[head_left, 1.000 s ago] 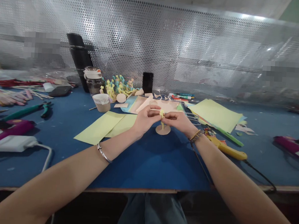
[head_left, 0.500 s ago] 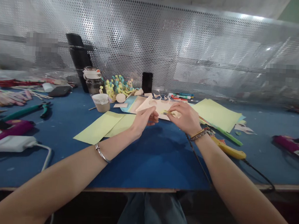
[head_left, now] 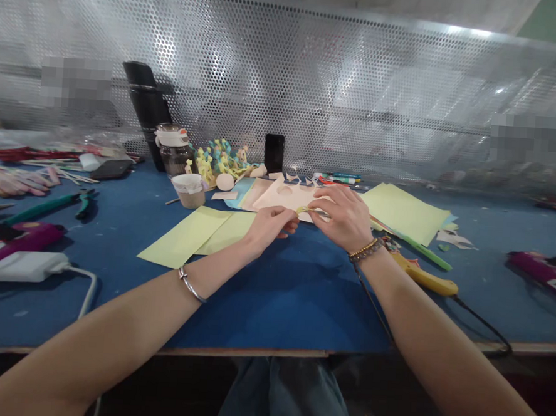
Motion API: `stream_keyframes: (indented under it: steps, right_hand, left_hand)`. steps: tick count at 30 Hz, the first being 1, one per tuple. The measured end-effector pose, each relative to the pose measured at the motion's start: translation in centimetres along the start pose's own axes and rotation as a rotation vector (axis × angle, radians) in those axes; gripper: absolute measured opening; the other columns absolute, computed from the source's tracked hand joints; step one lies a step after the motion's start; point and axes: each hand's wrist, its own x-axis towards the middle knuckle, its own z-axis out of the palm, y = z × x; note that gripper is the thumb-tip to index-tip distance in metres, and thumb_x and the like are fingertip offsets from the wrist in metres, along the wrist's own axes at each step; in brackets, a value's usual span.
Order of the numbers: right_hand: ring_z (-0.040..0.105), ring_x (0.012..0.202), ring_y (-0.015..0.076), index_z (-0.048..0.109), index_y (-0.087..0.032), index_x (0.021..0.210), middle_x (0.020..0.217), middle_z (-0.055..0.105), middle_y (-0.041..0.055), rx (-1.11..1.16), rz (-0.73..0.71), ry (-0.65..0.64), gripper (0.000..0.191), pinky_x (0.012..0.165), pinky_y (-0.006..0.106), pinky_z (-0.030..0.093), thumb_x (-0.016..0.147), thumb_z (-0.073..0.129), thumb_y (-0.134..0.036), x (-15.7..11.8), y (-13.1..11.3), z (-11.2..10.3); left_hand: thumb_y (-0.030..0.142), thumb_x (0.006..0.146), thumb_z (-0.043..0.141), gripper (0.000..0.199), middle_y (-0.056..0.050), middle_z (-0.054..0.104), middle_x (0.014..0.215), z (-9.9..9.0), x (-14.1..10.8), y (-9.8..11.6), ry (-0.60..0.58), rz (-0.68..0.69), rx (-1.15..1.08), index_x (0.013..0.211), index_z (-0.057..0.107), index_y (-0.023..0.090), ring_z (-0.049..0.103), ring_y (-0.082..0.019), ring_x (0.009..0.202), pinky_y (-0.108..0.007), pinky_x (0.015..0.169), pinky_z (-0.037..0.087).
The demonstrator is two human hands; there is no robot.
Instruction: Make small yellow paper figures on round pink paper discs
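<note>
My left hand point(head_left: 273, 226) is closed in a pinch, thumb and forefinger at one end of a small yellow strip point(head_left: 302, 210). The strip looks like paper, though it is too small to be sure. From the other side, my right hand point(head_left: 346, 218) pinches the same strip between thumb and fingertips. Both hands hover just above the table, fingertips almost meeting. Behind them lie pale pink paper sheets point(head_left: 264, 198), one with a round hole cut in it. Two light yellow-green sheets point(head_left: 182, 235) rest by my left wrist.
A yellow-handled corded tool point(head_left: 427, 278) and a green pen-like tool point(head_left: 426, 251) lie by my right forearm. More yellow sheets point(head_left: 403, 209) are at right. Left stand a paper-covered cup point(head_left: 189, 193), a jar point(head_left: 173, 151), pliers point(head_left: 47, 208) and a power strip point(head_left: 26, 240). A phone point(head_left: 274, 152) leans behind.
My left hand has moved slightly right and closed its fingertips on the strip. My right hand has shifted a little left, bringing the strip to it.
</note>
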Motion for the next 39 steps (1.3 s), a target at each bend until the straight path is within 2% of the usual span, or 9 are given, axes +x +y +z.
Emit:
stream_keyframes:
  steps: [5,9,13,17,19,24,30,37,39]
  right_hand:
    - [0.058,0.100,0.0241,0.068,-0.024,0.090,0.106,0.067,0.0046,0.058,0.041,-0.023,0.012,0.090,0.042,0.045,0.082,0.060,-0.025,0.1,-0.4,-0.3]
    - [0.055,0.109,0.0272,0.063,-0.025,0.108,0.116,0.061,0.0067,0.139,0.162,0.037,0.031,0.101,0.049,0.038,0.077,0.063,-0.028,0.5,-0.8,-0.7]
    - [0.050,0.117,0.0289,0.057,-0.025,0.115,0.121,0.055,0.0096,0.240,0.343,0.157,0.043,0.100,0.052,0.039,0.074,0.066,-0.032,0.6,-0.4,-0.7]
    - [0.048,0.117,0.0279,0.052,-0.025,0.121,0.122,0.052,0.0100,0.420,0.504,0.129,0.054,0.095,0.051,0.044,0.072,0.069,-0.037,0.2,0.1,-0.1]
    - [0.050,0.115,0.0273,0.051,-0.026,0.122,0.122,0.052,0.0096,0.475,0.540,0.109,0.056,0.094,0.051,0.045,0.071,0.070,-0.039,0.1,0.1,0.0]
    - [0.053,0.111,0.0276,0.056,-0.024,0.116,0.118,0.059,0.0087,0.446,0.526,0.106,0.052,0.097,0.050,0.043,0.069,0.073,-0.036,0.3,-0.3,0.1]
    - [0.057,0.109,0.0273,0.056,-0.023,0.116,0.117,0.061,0.0082,0.485,0.510,0.086,0.049,0.095,0.049,0.045,0.071,0.070,-0.032,0.3,-0.4,0.2]
    - [0.049,0.123,0.0292,0.044,-0.022,0.130,0.132,0.050,0.0126,0.511,0.461,0.077,0.072,0.103,0.049,0.041,0.067,0.075,-0.035,0.2,-0.6,0.4]
    - [0.047,0.125,0.0291,0.042,-0.021,0.131,0.134,0.049,0.0132,0.510,0.448,0.084,0.073,0.105,0.050,0.040,0.067,0.075,-0.034,0.2,-0.5,0.7]
  left_hand:
    - [0.033,0.072,0.058,0.019,-0.004,0.068,0.074,0.1,0.0,0.1,0.014,0.019,0.026,0.072,0.068,0.016,0.062,-0.014,0.070,-0.023,0.062,0.046]
    - [0.035,0.073,0.058,0.021,-0.005,0.068,0.074,0.1,-0.1,0.2,0.028,0.110,0.071,0.071,0.068,0.016,0.062,-0.015,0.071,-0.025,0.065,0.046]
    - [0.034,0.074,0.059,0.020,-0.005,0.068,0.072,-0.1,0.1,-0.1,0.026,0.225,0.129,0.071,0.068,0.016,0.061,-0.015,0.069,-0.027,0.067,0.047]
    - [0.033,0.075,0.058,0.020,-0.005,0.069,0.075,-0.2,0.5,-0.6,0.040,0.297,0.172,0.075,0.069,0.016,0.062,-0.016,0.070,-0.029,0.069,0.048]
    - [0.034,0.076,0.058,0.021,-0.005,0.070,0.077,-0.2,0.5,-0.8,0.041,0.324,0.205,0.077,0.069,0.016,0.063,-0.016,0.072,-0.029,0.070,0.049]
    - [0.039,0.078,0.058,0.026,-0.005,0.071,0.081,-0.1,0.1,-0.6,0.021,0.352,0.269,0.082,0.070,0.016,0.063,-0.016,0.074,-0.029,0.072,0.050]
    - [0.037,0.080,0.056,0.026,-0.005,0.071,0.083,-0.1,-0.1,-0.4,0.003,0.352,0.287,0.084,0.070,0.016,0.063,-0.016,0.076,-0.029,0.074,0.050]
    - [0.039,0.081,0.056,0.028,-0.005,0.071,0.081,-0.1,-0.2,-0.1,0.004,0.356,0.307,0.084,0.070,0.015,0.063,-0.016,0.075,-0.028,0.071,0.048]
    - [0.040,0.082,0.056,0.029,-0.005,0.071,0.082,-0.1,-0.2,-0.1,-0.002,0.366,0.305,0.086,0.071,0.015,0.063,-0.016,0.075,-0.027,0.071,0.048]
